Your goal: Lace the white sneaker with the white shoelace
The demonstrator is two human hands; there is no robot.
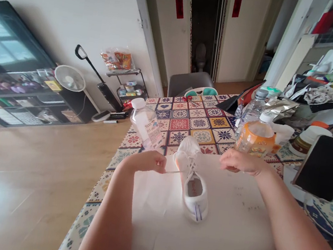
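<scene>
A white sneaker [201,205] lies sole down on a white sheet [219,233], its toe pointing away from me and its heel toward me. Left of the shoe, my left hand [154,162] is closed on one end of a white shoelace [173,171], which stretches taut to the laced part. My right hand [236,161] is to the right of the shoe, above the sheet's far edge, with its fingers pinched together. Whatever it may hold is too small to make out.
A clear bottle [146,124] stands beyond my left hand. Behind my right hand are an orange-labelled bottle [253,139] and another clear bottle [253,106]. A phone [327,168] is propped at the right. Red-handled scissors [189,98] lie at the table's far end.
</scene>
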